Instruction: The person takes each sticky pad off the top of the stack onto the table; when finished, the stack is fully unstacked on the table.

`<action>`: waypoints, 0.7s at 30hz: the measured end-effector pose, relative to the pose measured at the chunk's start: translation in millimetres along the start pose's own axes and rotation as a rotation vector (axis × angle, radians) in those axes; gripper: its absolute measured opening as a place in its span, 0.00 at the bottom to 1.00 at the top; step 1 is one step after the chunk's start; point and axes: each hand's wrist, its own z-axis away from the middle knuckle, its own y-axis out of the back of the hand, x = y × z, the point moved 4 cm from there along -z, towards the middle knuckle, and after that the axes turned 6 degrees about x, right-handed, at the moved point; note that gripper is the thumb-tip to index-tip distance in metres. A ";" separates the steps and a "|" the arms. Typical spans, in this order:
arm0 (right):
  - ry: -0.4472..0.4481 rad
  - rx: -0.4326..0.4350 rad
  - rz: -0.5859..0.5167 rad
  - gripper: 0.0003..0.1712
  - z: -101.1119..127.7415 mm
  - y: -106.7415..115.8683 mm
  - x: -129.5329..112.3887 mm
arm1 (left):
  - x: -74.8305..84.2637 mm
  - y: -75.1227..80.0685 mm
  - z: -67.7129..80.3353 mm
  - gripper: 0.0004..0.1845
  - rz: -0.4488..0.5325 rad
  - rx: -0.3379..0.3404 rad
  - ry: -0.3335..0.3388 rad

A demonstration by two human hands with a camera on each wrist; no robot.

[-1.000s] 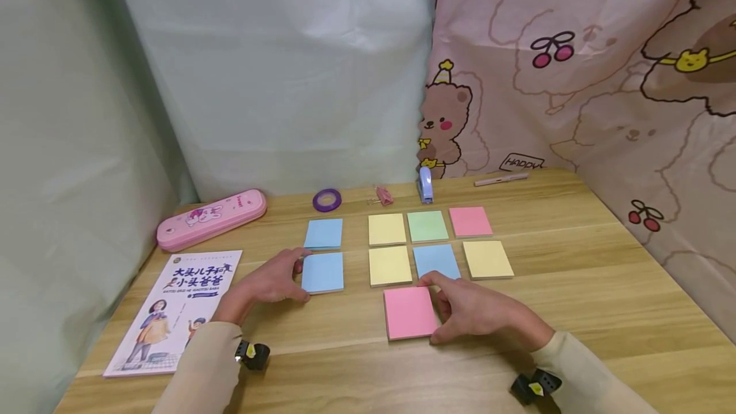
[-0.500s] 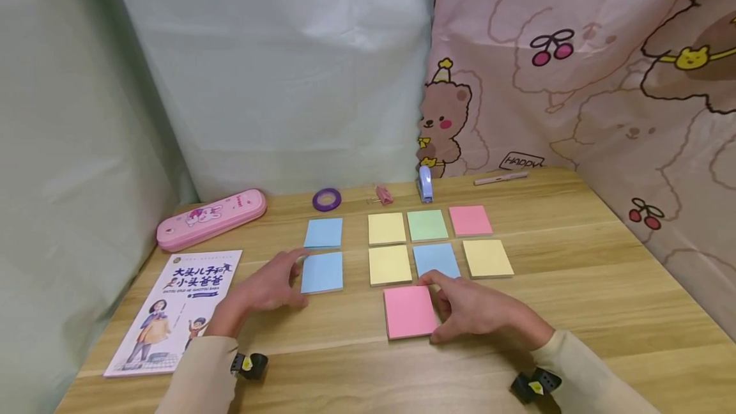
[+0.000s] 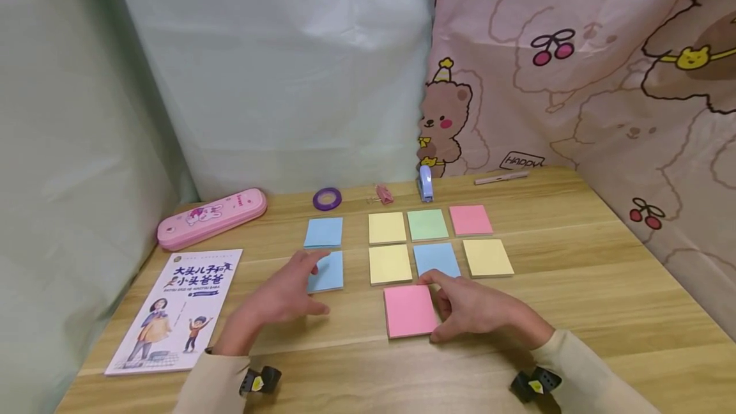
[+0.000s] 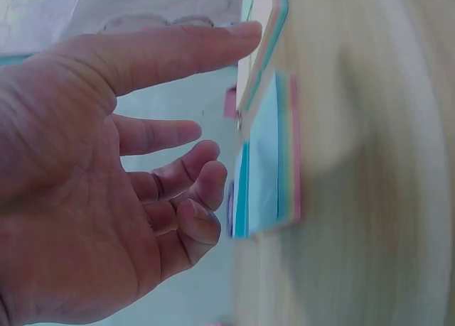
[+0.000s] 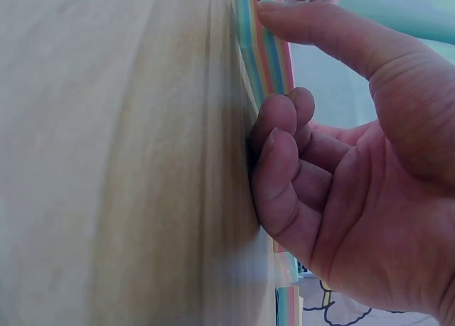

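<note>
Since the earlier frames the left hand [image 3: 287,296] has slid rightward over the near-left blue pad [image 3: 328,271], its fingers now covering that pad's left part; the right hand [image 3: 474,308] has stayed at the pink pad [image 3: 408,310]. From the left wrist the left grip is loose, fingers relaxed and slightly bent, the forefinger stretched toward the pad stack, clasping nothing. The right grip is curled against the pink pad's right edge, thumb on top and fingertips [image 5: 277,163] tucked at its side, pinching the stack. That pink pad lies near the middle of the bench [image 3: 575,286], toward the front edge, just in front of a yellow pad [image 3: 390,264] and a blue pad [image 3: 436,258]. Behind these sit a row of yellow, green [image 3: 427,224] and pink pads, with another yellow pad [image 3: 487,257] to the right and a second blue pad [image 3: 324,232] behind the left hand. Along the back edge lie a pink pencil case [image 3: 211,218], a purple tape ring [image 3: 327,199], a clip and a small stapler [image 3: 425,183]. A picture book [image 3: 175,308] rests at the front-left corner.
</note>
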 end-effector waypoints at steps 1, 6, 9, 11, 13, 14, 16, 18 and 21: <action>0.000 0.001 0.000 0.46 0.0 0.1 -0.2 | 4.0 -2.4 0.5 0.54 -0.002 -0.004 -0.005; -0.005 0.002 0.005 0.46 -0.1 0.2 -0.6 | 29.2 -16.9 4.4 0.53 0.001 -0.024 -0.072; -0.006 0.001 0.005 0.46 0.1 0.6 -0.8 | 44.6 -27.7 6.6 0.53 0.005 -0.030 -0.133; -0.003 0.001 0.002 0.46 0.4 1.0 -1.1 | 53.3 -35.5 6.9 0.52 0.001 -0.038 -0.161; 0.005 0.002 0.003 0.46 0.7 1.4 -1.3 | 61.0 -42.9 6.7 0.51 -0.001 -0.052 -0.183; 0.010 0.002 0.003 0.46 0.9 1.6 -1.3 | 64.4 -46.4 6.6 0.50 -0.001 -0.057 -0.189; 0.019 0.000 -0.001 0.46 1.5 1.8 -1.2 | 70.0 -52.3 6.3 0.49 -0.015 -0.062 -0.199; 0.031 -0.003 -0.005 0.46 1.9 1.8 -1.3 | 74.1 -57.1 5.9 0.47 -0.025 -0.064 -0.197; 0.040 -0.008 -0.018 0.45 2.4 1.7 -1.3 | 78.6 -62.5 5.9 0.46 -0.041 -0.064 -0.188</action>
